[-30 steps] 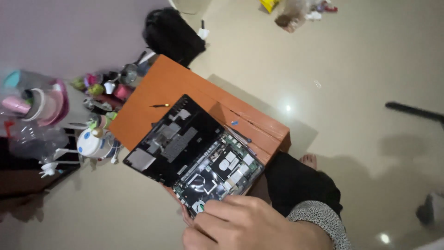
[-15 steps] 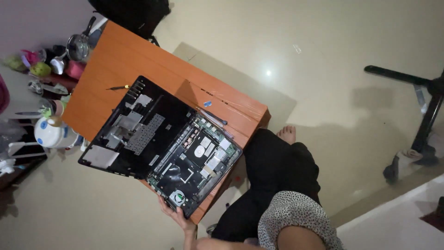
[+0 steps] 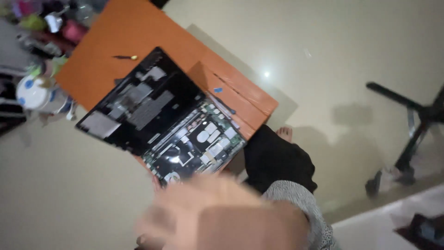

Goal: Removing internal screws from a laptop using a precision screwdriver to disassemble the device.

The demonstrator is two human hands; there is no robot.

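A dismantled black laptop lies across the near edge of a low orange wooden table. Its inner circuit board is exposed on the half nearer to me. My right hand fills the bottom of the head view, large and badly blurred, just in front of the laptop's near corner. A grey patterned sleeve runs off to its right. Whether the hand touches or grips the laptop is not visible. My left hand is out of sight. A small screwdriver with a yellow end rests on the table beyond the laptop.
A small blue piece and a dark thin tool lie on the table's right part. Cups and a white round container crowd the floor at left. My black-trousered leg and bare foot are beside the table. A black stand's legs spread at right.
The view has swung down and right. My right hand has risen from the laptop's near corner toward the camera and become a blur. The laptop stays on the table.
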